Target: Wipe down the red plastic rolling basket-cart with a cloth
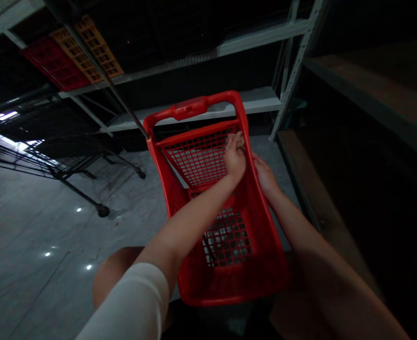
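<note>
Polished grey floor [34, 226] spreads beneath me, with wire shopping carts [66, 160] standing to the left and grey metal shelving [201, 61] ahead, red and orange crates [77, 56] on it. My 2 hands are on a red plastic shopping cart [194, 288] directly in front of me. My left hand [234, 156] curls closed around the cart's upper mesh edge, below the handle [189, 108]. My right hand [265, 177] lies against the side rim just beside it, its fingers hidden, so I cannot tell whether it grips.
</note>
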Motion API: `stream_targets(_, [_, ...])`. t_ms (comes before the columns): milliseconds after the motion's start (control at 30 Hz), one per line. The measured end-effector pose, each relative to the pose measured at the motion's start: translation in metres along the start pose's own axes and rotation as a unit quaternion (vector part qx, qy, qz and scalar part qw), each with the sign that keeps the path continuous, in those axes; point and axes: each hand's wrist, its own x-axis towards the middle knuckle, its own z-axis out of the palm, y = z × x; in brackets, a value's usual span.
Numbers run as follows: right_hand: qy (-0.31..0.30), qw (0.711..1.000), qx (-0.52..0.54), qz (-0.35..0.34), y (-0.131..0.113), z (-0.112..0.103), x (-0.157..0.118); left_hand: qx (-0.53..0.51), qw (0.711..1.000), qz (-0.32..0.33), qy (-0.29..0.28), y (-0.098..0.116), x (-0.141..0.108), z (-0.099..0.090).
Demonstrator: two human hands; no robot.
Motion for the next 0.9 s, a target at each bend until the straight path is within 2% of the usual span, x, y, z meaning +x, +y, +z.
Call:
stream_targets(100, [0.026,0.998,0.057,-0.017,0.007,0.001,0.001,0.058,0.992,-0.09,-0.062,-0.013,-0.049,-0.01])
stream_targets(167, [0.033,0.999,0.031,-0.008,0.007,-0.001,0.0,0.089,0.973,-0.176,-0.118,-0.02,-0.087,-0.022])
stream_targets(267, [0.044,0.998,-0.051,-0.015,0.002,-0.005,-0.002,0.094,0.955,-0.248,-0.131,-0.023,-0.121,-0.028])
stream_targets(333, [0.063,0.99,-0.114,-0.047,-0.006,-0.006,-0.007,0.077,0.953,-0.269,-0.12,-0.016,-0.12,-0.023])
stream_targets(400, [0.073,0.979,-0.165,-0.093,-0.015,-0.006,-0.013,0.03,0.96,-0.264,-0.092,-0.002,-0.102,-0.017])
stream_targets(500, [0.048,0.973,-0.173,-0.145,-0.028,-0.005,-0.022,-0.057,0.981,-0.181,-0.025,0.024,-0.072,-0.009])
stream_targets(567, [0.035,0.977,-0.152,-0.148,-0.033,-0.006,-0.025,-0.072,0.991,-0.114,0.0,0.034,-0.068,-0.007])
stream_targets(600, [0.034,0.977,-0.149,-0.145,-0.034,-0.007,-0.026,-0.064,0.994,-0.092,-0.002,0.036,-0.074,-0.007])
stream_targets(667, [0.036,0.974,-0.171,-0.143,-0.037,-0.011,-0.026,-0.028,0.997,-0.073,-0.025,0.034,-0.102,-0.012])
stream_targets(700, [0.034,0.97,-0.19,-0.147,-0.038,-0.014,-0.026,0.0,0.996,-0.075,-0.054,0.031,-0.123,-0.016])
stream_targets(767, [0.03,0.962,-0.223,-0.156,-0.041,-0.019,-0.026,0.056,0.984,-0.099,-0.139,0.023,-0.171,-0.027])
stream_targets(833, [0.031,0.957,-0.244,-0.154,-0.043,-0.024,-0.025,0.083,0.958,-0.136,-0.237,0.014,-0.217,-0.038])
stream_targets(867, [0.034,0.955,-0.252,-0.15,-0.044,-0.026,-0.024,0.078,0.948,-0.148,-0.271,0.01,-0.236,-0.041])
stream_targets(900, [0.037,0.954,-0.257,-0.147,-0.045,-0.027,-0.023,0.065,0.946,-0.156,-0.276,0.006,-0.25,-0.043])
